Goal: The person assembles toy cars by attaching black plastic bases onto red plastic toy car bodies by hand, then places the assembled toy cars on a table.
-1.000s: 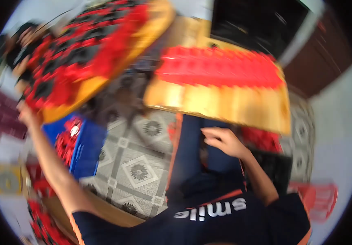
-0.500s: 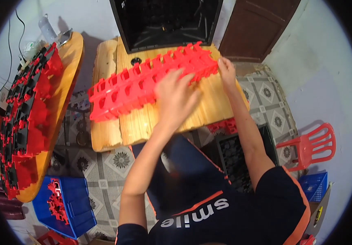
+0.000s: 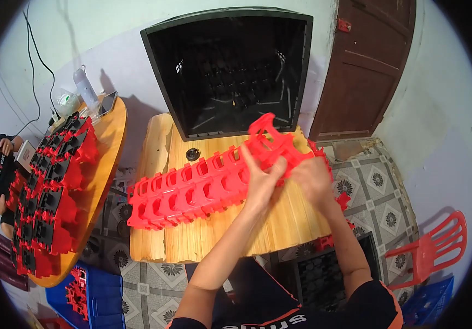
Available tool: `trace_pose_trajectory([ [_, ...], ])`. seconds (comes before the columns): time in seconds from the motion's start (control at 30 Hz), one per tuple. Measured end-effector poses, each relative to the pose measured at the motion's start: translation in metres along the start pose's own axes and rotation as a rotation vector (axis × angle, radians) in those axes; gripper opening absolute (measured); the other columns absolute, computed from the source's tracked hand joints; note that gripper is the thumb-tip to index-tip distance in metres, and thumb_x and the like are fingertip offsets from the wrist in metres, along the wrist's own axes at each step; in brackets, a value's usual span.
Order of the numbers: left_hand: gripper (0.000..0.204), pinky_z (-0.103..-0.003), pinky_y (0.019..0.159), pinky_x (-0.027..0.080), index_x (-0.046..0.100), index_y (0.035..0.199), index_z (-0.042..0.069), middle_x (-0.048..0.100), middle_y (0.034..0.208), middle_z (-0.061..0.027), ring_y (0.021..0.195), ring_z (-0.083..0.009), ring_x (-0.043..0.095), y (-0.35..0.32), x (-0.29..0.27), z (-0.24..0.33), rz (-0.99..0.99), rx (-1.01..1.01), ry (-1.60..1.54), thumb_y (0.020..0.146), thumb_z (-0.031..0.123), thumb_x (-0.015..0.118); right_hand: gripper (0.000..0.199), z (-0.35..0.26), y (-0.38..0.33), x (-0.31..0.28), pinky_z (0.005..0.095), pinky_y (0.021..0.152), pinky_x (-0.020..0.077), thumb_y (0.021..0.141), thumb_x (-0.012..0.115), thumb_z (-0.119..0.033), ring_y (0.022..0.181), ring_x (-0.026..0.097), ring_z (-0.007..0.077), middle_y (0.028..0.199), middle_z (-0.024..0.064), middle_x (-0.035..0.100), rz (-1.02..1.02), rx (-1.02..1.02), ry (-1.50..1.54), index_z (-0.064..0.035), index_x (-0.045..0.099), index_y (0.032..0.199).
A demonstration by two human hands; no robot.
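Wooden table (image 3: 280, 236), left hand (image 3: 260, 178), right hand (image 3: 311, 180) gripping red part (image 3: 273, 143)

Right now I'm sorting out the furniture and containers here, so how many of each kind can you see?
Wooden tables: 2, the one under the hands and the round-edged one
Black crates: 2, tilted and floor
Blue crates: 2
Red plastic chairs: 1
Total: 7

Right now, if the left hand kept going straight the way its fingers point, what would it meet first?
The left hand points up and away, already touching the raised red plastic piece at the end of the red row. Beyond that, probably the big black crate, though depth is unclear.
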State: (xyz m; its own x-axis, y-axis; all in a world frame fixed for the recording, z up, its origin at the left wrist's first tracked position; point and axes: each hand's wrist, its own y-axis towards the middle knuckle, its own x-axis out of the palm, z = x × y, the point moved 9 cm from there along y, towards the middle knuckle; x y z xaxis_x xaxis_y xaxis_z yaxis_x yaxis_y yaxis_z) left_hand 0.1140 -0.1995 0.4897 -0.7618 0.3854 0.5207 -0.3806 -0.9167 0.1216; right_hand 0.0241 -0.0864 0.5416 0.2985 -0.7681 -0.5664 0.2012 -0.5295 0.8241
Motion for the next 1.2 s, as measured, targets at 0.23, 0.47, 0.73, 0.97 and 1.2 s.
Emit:
trace_pose_trajectory([
  [0.23, 0.091, -0.035, 0.075, 0.056, 0.004, 0.153, 0.017, 0.055, 0.122, -0.0145, 0.097, -0.0193, 0.063, 0.028, -0.073, -0.008, 0.300, -0.052, -0.309, 0.086, 0.001, 0.063, 0.016, 0.083, 0.113, 0.071, 0.0256, 0.060, 0.0502, 0.098, 0.052, -0.009, 0.069, 0.060, 0.0088, 0.082, 0.0065, 0.063, -0.066, 0.467, 0.989, 0.0024, 0.062, 0.105],
  [0.47, 0.087, -0.040, 0.086, 0.052, 0.009, 0.152, 0.019, 0.048, 0.134, -0.0134, 0.111, -0.0218, 0.057, -0.006, -0.103, -0.018, 0.368, -0.214, -0.459, 0.084, -0.005, 0.057, 0.047, 0.268, 0.335, 0.258, 0.0442, 0.086, 0.0512, 0.084, 0.068, -0.037, 0.101, 0.061, 0.0345, 0.106, 0.0164, 0.063, 0.096, 0.158, -0.035, -0.0118, 0.059, 0.123],
  [0.73, 0.079, -0.041, 0.100, 0.043, 0.019, 0.150, 0.013, 0.047, 0.137, -0.0139, 0.121, -0.0254, 0.051, -0.005, -0.144, 0.012, 0.461, -0.094, -0.414, 0.084, -0.003, 0.060, 0.090, 0.324, 0.364, 0.321, 0.0459, 0.098, 0.0457, 0.065, 0.080, -0.050, 0.127, 0.049, 0.0372, 0.138, 0.0217, 0.051, -0.466, 0.283, -0.264, -0.0110, 0.049, 0.140],
  [0.97, 0.077, -0.038, 0.098, 0.046, 0.017, 0.151, 0.011, 0.051, 0.132, -0.0123, 0.112, -0.0222, 0.057, 0.011, -0.148, 0.026, 0.532, 0.120, -0.275, 0.088, 0.001, 0.060, 0.063, 0.177, 0.215, 0.241, 0.0419, 0.065, 0.0547, 0.077, 0.071, -0.023, 0.090, 0.060, 0.0275, 0.096, 0.0078, 0.054, -0.159, 0.007, -0.384, -0.0249, 0.049, 0.136],
  [1.2, 0.087, -0.040, 0.095, 0.047, 0.010, 0.153, 0.012, 0.048, 0.135, -0.0137, 0.114, -0.0222, 0.055, 0.012, -0.140, 0.035, 0.353, 0.006, -0.200, 0.086, -0.003, 0.064, 0.059, 0.160, 0.096, 0.252, 0.0361, 0.089, 0.0519, 0.083, 0.068, -0.009, 0.114, 0.057, 0.0282, 0.125, 0.0112, 0.056, -0.472, -0.048, -0.018, -0.0212, 0.051, 0.138],
])
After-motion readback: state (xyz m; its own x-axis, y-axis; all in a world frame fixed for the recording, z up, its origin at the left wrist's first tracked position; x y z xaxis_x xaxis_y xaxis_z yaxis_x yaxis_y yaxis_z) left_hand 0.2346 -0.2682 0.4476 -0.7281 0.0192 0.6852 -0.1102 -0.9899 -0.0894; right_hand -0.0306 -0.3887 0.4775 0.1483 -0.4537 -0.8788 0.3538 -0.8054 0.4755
